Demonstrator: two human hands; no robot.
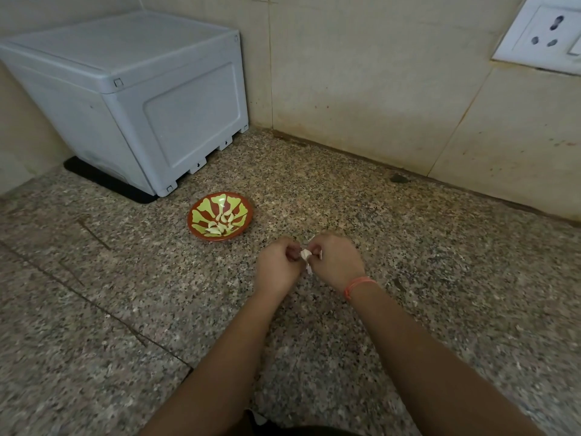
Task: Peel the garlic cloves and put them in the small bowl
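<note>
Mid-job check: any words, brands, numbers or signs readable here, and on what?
No words, brands or numbers are readable.
Grey box: small dark arrow-like marks on two base tabs, too small to confirm.
Wall socket: no print visible.
Bowl: painted pattern only.

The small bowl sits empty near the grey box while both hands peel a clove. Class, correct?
Not empty: the head view shows peeled cloves in the small bowl. It sits near the grey box while the left hand and right hand peel a clove.
</note>
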